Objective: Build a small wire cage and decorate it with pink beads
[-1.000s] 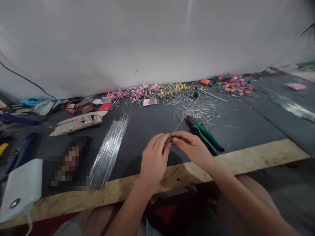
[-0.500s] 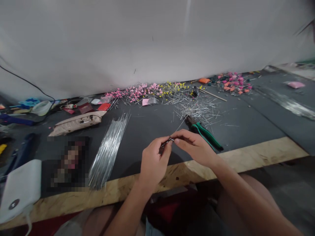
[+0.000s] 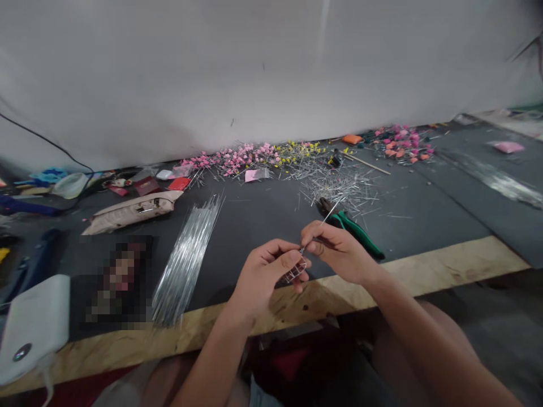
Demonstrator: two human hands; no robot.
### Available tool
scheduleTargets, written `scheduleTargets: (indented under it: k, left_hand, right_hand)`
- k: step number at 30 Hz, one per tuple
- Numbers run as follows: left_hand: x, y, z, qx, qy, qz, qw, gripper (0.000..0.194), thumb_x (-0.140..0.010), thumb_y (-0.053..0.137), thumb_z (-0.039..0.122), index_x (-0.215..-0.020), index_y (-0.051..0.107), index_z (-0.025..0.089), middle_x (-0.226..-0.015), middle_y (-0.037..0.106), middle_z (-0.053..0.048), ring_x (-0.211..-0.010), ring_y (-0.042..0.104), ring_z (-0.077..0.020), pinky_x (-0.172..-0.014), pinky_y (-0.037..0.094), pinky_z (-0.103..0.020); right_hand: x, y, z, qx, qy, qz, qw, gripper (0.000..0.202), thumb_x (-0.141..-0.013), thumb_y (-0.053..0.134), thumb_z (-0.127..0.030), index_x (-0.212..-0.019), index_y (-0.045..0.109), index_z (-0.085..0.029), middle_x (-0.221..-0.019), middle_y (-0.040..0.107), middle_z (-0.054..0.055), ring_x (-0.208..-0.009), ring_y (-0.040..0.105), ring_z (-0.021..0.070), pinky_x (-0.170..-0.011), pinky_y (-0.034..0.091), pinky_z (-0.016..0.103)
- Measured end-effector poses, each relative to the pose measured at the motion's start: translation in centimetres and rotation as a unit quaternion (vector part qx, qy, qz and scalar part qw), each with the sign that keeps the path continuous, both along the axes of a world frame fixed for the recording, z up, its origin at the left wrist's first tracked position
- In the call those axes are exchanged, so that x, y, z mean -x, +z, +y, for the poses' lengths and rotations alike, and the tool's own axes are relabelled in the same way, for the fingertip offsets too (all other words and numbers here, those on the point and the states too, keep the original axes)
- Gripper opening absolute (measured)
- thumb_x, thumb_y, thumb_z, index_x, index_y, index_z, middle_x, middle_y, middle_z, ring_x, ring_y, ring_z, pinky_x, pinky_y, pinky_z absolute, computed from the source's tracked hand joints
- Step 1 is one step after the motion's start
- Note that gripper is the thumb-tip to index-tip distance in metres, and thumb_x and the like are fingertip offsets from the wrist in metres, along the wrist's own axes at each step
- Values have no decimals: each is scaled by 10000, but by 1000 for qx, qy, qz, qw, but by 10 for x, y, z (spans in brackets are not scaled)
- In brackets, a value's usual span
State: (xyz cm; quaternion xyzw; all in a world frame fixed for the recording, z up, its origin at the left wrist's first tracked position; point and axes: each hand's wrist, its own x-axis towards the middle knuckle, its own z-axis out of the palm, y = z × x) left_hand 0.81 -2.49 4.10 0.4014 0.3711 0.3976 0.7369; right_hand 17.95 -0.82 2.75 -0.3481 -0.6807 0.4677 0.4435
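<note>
Over the front edge of the table, my left hand [image 3: 265,274] is closed on a small wire frame [image 3: 296,272] of crossing silvery strands, partly hidden by the fingers. My right hand [image 3: 339,251] pinches a thin metal wire [image 3: 331,212] at the frame's top, where the wire looks twisted. The wire's free end points up and to the right. Just beyond my right hand lie pliers [image 3: 356,234] with green and black handles. Left of my hands rests a bundle of straight silvery wires [image 3: 189,257].
Along the wall sit pink beaded stems [image 3: 246,158], yellow ones [image 3: 299,151] and a heap of loose short wires [image 3: 343,186]. A beige pouch [image 3: 133,212] and a white power bank [image 3: 36,328] with a cable are at left. Wood [image 3: 458,260] edges the table.
My left hand has turned, so more of the wire frame shows. My right hand has shifted slightly right, and the wire in it now points more to the right.
</note>
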Motion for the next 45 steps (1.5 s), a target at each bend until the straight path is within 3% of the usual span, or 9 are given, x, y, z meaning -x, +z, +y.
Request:
scheduleTargets:
  k: [7,13,17,20,22,27,34,40,45]
  left_hand:
    - [3,-11,1,114,-93,-167,975,193,-678,699,294,-697,576,148,-580,620,-18,-454,543,-96,-377,398,-176]
    - [-2,-13,5,65,-55,-69,994,162,-781,596,267,-688,597,135,-621,604,-13,-560,546,-81,-560,416,-202]
    - [-9,-12,5,-48,50,54,996,188,-760,627,277,-915,605,173,-800,617,-15,-722,562,-108,-684,435,-238]
    - [-13,-15,2,-175,104,152,967,512,-663,723,251,-1129,512,233,-1078,581,-49,-981,537,-173,-865,411,-311]
    - [-13,-18,0,-243,107,226,937,601,-641,737,233,-1181,473,255,-1152,553,-60,-1041,517,-200,-907,396,-349]
    - [-12,-23,-2,-344,117,363,858,386,-793,562,197,-1166,479,255,-1110,591,-51,-986,564,-182,-868,442,-350]
    - [-11,-24,-4,-417,158,442,778,246,-841,491,184,-1083,521,215,-1004,652,-37,-902,617,-150,-809,492,-283]
    - [-7,-25,-3,-439,184,475,740,198,-854,495,217,-1041,555,193,-968,676,-48,-871,633,-156,-777,503,-273]
    - [-4,-26,0,-420,167,489,746,193,-879,446,223,-1022,574,199,-939,675,-45,-849,624,-161,-762,486,-285]
  right_hand:
    - [2,4,-9,39,63,48,996,72,-848,536,-272,-858,588,-224,-844,571,15,-760,554,121,-660,454,251]
    - [1,8,-15,82,4,-10,997,66,-858,501,-245,-860,559,-214,-759,573,-10,-701,542,110,-659,442,237]
    - [5,2,-13,72,-93,-37,992,83,-848,493,-248,-824,559,-204,-741,554,-8,-672,501,114,-621,414,230]
    - [8,-3,-11,84,-143,-27,986,85,-839,496,-263,-829,556,-203,-759,547,-1,-685,484,121,-618,400,229]
    - [11,-4,-11,94,-156,-16,983,87,-836,493,-267,-821,549,-203,-751,532,-4,-689,475,121,-618,394,227]
    - [17,-2,-10,120,-156,17,980,94,-825,491,-274,-806,543,-199,-711,498,-14,-658,458,115,-595,381,224]
    - [22,0,-12,161,-123,66,977,89,-817,512,-287,-833,535,-203,-705,493,-18,-651,472,109,-609,407,230]
    - [23,-2,-14,168,-100,70,978,119,-823,528,-299,-897,525,-207,-742,529,-12,-656,501,102,-619,436,234]
    - [21,-4,-14,172,-60,33,983,155,-837,511,-300,-965,508,-213,-790,552,0,-661,516,104,-625,452,247]
